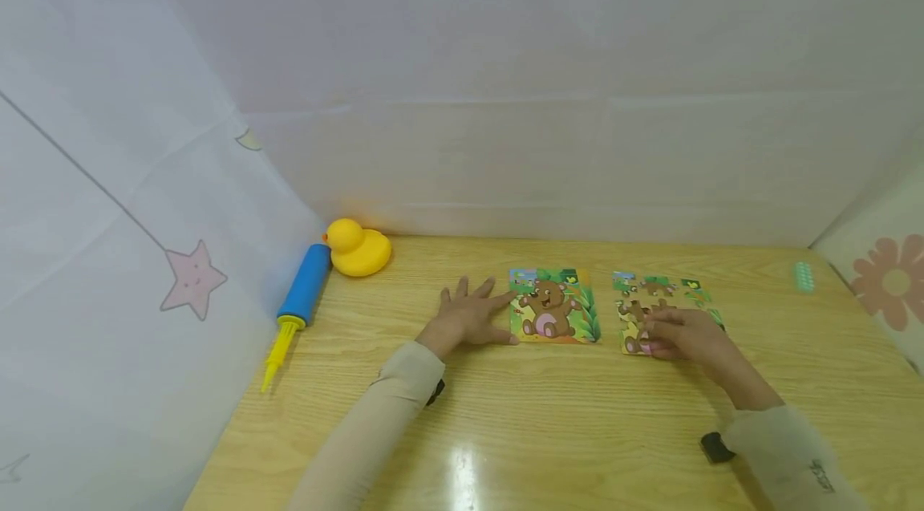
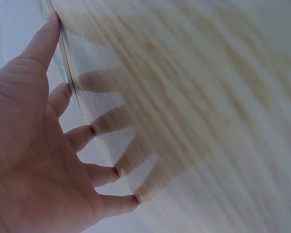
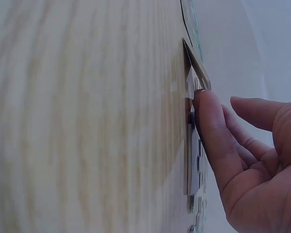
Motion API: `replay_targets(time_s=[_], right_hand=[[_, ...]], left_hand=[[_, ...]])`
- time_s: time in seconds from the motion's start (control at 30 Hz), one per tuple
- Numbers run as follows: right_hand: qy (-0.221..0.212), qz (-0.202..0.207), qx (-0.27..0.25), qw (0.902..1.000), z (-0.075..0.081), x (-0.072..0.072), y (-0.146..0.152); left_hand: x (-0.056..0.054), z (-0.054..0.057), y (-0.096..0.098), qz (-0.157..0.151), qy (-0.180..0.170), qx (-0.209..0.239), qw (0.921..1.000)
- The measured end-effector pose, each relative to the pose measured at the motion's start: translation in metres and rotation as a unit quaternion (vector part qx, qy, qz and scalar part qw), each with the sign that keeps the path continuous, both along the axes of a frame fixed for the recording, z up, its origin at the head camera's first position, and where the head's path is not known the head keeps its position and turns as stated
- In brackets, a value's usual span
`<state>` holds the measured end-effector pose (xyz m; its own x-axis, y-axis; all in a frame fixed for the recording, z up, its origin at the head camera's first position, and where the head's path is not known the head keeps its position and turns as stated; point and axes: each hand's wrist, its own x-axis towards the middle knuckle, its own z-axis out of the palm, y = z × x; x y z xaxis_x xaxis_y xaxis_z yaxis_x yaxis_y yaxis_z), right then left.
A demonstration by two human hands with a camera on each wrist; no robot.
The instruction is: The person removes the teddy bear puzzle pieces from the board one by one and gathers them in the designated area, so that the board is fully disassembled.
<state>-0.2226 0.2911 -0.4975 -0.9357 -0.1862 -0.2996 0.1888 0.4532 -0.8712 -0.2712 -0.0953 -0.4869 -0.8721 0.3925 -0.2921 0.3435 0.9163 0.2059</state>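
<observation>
My left hand [image 1: 469, 317], palm down with its fingers spread, lies beside a whole bear picture card [image 1: 552, 310]. In the left wrist view its thumb [image 2: 42, 41] touches the card's edge and the fingertips rest on the table. My right hand [image 1: 689, 334], fingers bent, is over the lower part of a bear jigsaw puzzle [image 1: 658, 286] with gaps between its pieces. In the right wrist view, it holds a thin puzzle piece [image 3: 198, 65] tilted up at one fingertip [image 3: 207, 99]. The other fingers hide part of the grip.
A yellow toy duck [image 1: 361, 250] and a blue hand pump [image 1: 306, 282] with a yellow nozzle lie at the table's left. A small green item [image 1: 804, 277] is at the far right. White printed fabric [image 1: 462, 166] walls the back and sides of the wooden table [image 1: 549, 431].
</observation>
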Motion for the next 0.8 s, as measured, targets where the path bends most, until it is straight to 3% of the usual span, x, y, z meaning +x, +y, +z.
replay_targets(time_s=[0.27,0.53,0.67,0.8], right_hand=[[0.009,-0.008,-0.004,0.9999,0.000,0.001,0.005],[0.038,0.015,-0.008,0.9991,0.002,0.000,0.008],[0.072,0.033,0.033,0.9963,0.004,-0.005,0.003],[0.106,0.044,0.088,0.9895,0.017,-0.013,-0.007]], left_hand=[[0.001,-0.002,0.000,-0.001,0.001,0.003,1.0000],[0.001,-0.007,-0.001,-0.020,0.018,0.018,0.9995],[0.001,-0.009,-0.004,-0.030,0.011,0.032,0.9990],[-0.001,-0.010,-0.007,-0.036,0.017,0.046,0.9982]])
